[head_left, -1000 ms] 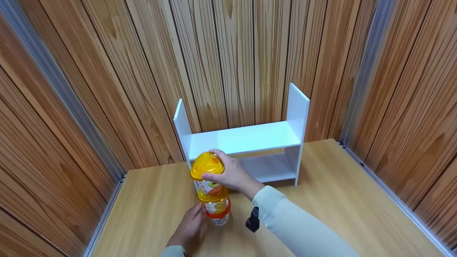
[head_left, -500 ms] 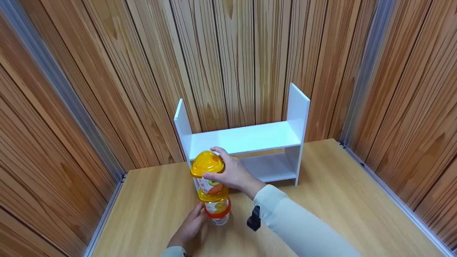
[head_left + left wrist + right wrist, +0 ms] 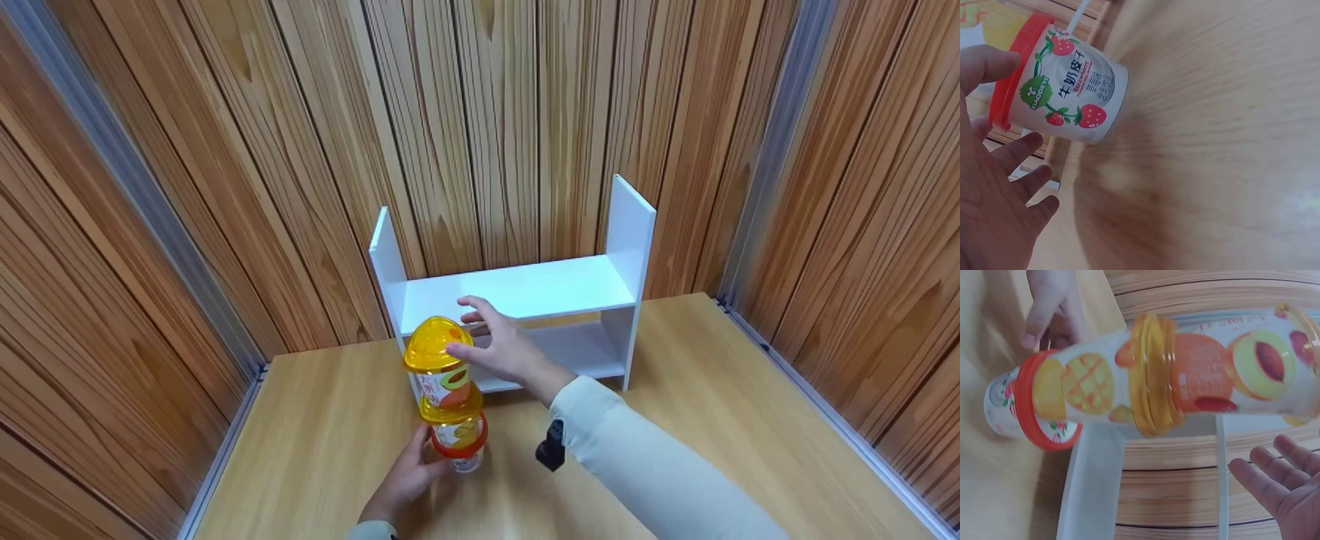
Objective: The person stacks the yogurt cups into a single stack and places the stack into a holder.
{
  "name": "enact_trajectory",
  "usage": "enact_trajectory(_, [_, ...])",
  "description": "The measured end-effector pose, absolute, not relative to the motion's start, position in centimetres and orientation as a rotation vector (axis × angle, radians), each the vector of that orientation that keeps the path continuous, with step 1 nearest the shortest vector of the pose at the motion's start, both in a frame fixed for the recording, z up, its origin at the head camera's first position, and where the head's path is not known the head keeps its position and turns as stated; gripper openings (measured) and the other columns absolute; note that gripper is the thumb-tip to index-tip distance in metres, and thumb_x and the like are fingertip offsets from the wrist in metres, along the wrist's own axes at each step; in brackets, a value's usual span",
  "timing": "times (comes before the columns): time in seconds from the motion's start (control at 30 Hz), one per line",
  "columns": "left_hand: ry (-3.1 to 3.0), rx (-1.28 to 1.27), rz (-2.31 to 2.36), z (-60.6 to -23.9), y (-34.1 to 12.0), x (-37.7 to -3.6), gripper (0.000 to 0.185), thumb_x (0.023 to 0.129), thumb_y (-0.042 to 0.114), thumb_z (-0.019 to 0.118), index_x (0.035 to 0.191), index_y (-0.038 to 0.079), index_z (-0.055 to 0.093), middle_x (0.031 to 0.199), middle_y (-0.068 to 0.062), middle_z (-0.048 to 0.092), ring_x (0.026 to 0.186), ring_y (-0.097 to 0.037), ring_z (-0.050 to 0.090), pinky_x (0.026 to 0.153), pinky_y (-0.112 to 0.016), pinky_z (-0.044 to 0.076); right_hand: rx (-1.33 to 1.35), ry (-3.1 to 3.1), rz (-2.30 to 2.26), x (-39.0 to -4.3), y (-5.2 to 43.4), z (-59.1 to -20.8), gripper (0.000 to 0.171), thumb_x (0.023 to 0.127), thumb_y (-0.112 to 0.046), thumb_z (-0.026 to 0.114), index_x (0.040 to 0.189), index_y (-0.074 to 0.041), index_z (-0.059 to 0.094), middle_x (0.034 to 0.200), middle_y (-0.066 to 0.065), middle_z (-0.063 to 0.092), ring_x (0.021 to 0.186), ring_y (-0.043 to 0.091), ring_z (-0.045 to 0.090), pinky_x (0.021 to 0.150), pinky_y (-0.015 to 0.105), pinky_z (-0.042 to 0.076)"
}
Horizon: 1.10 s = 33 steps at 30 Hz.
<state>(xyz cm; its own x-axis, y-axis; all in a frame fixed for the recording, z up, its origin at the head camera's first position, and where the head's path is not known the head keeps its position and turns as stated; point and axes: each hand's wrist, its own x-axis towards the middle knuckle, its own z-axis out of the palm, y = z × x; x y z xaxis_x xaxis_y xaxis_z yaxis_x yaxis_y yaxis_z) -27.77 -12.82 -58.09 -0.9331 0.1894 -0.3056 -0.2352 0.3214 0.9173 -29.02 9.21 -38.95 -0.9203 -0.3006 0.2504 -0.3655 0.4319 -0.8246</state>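
- Red plastic makes the lid (image 3: pixel 1022 70) of the bottom cup (image 3: pixel 1069 84), a white one printed with strawberries; I see it standing on the table (image 3: pixel 315 420).
- On that lid sits the middle cup (image 3: pixel 1086 385), with mango printed on it, and its yellow lid (image 3: pixel 1154 374) carries the top cup (image 3: pixel 1258 371), which shows a cut peach and wears a domed yellow cover (image 3: pixel 437 345).
- The three form one upright stack in front of the left end of the white shelf (image 3: pixel 525 289) (my wrist views show it lying sideways, as those cameras are turned).
- Low by the stack, I have the left hand (image 3: pixel 405 476) with fingers spread and uncurled, the thumb beside the red lid; whether it touches, I can't tell.
- Up by the top cup, the right hand (image 3: pixel 510 349) has its fingers apart, gripping nothing. Its thumb overlaps the edge of the dome in my head view (contact is unclear to me).
- Behind the shelf runs a wood-grained wall (image 3: pixel 495 135); a black device (image 3: pixel 552 446) hangs below the pale right sleeve (image 3: pixel 660 457).
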Motion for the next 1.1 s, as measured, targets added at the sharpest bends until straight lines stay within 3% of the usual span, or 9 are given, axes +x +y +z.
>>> enact_trajectory(0.2, [2.182, -0.105, 1.755, -58.4, -12.0, -27.5, 0.106, 0.057, 0.029, 0.086, 0.141, 0.042, 0.023, 0.145, 0.0, 0.028, 0.133, -0.035, 0.018, 0.1, -0.066, 0.01, 0.61, -2.595, 1.436, -29.5, 11.0, -38.2, 0.061, 0.081, -0.058, 0.057, 0.134, -0.042, 0.033, 0.131, 0.002, 0.048, 0.112, 0.021, 0.051, 0.086, 0.044, 0.047])
enact_trajectory(0.37, [2.189, -0.133, 1.787, -58.7, -11.5, -27.3, 0.108, 0.054, 0.03, 0.088, 0.139, 0.046, 0.023, 0.142, 0.006, 0.03, 0.131, -0.032, 0.024, 0.101, -0.065, 0.012, 0.564, -2.611, 1.319, -29.8, 12.4, -37.8, 0.066, 0.078, -0.068, 0.052, 0.134, -0.038, 0.036, 0.13, 0.002, 0.049, 0.114, 0.027, 0.051, 0.088, 0.046, 0.045])
enact_trajectory(0.63, [2.201, -0.159, 1.813, -58.7, -11.2, -27.6, 0.111, 0.05, 0.033, 0.089, 0.14, 0.038, 0.024, 0.143, 0.001, 0.028, 0.13, -0.034, 0.024, 0.1, -0.066, 0.014, 0.422, -2.664, 1.171, -30.4, 15.0, -37.6, 0.071, 0.074, -0.075, 0.048, 0.135, -0.038, 0.039, 0.132, -0.001, 0.049, 0.117, 0.025, 0.048, 0.088, 0.046, 0.045])
enact_trajectory(0.87, [2.27, -0.084, 1.814, -58.5, -10.9, -27.3, 0.108, 0.057, 0.04, 0.085, 0.143, 0.032, 0.02, 0.142, -0.003, 0.032, 0.129, -0.032, 0.028, 0.101, -0.063, 0.016, 0.389, -2.708, 0.985, -30.8, 17.6, -37.5, 0.073, 0.075, -0.076, 0.043, 0.136, -0.036, 0.038, 0.133, 0.001, 0.048, 0.12, 0.022, 0.044, 0.094, 0.05, 0.039])
enact_trajectory(1.1, [2.204, -0.115, 1.879, -58.5, -10.4, -27.3, 0.109, 0.054, 0.037, 0.087, 0.14, 0.034, 0.02, 0.139, 0.0, 0.035, 0.127, -0.031, 0.031, 0.101, -0.061, 0.02, 0.342, -2.763, 0.869, -31.2, 20.1, -37.8, 0.08, 0.076, -0.077, 0.038, 0.141, -0.031, 0.034, 0.143, -0.002, 0.035, 0.131, 0.023, 0.031, 0.102, 0.051, 0.028])
